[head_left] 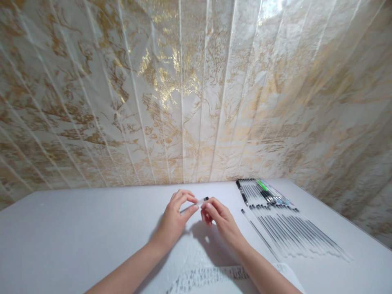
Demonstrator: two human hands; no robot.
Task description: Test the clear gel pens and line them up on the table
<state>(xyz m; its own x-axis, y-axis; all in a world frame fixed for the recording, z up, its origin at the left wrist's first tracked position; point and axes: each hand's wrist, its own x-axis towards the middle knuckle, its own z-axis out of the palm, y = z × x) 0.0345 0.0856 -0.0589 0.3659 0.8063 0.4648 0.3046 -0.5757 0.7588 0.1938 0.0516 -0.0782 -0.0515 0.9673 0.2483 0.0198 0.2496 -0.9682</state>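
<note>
Between the thumb and fingers of my left hand (174,216) is a slim pen refill (200,201), pale along its tube with a black end pointing up to the right. My right hand (219,218) is closed at that black end, thumb and forefinger pinched together, the other fingers curled under. Both hands are held over the white table, their shadows falling beneath. To the right of my right hand lies a row of similar refills (284,228), black ends away from me. One single refill (259,232) lies slightly apart on the row's left side.
Behind the row are more pens and refills (251,192), with a green item (262,185) among them. A white sheet with dark printed marks (211,275) lies near me. The table (76,228) meets a gold-patterned curtain (183,102) at the back.
</note>
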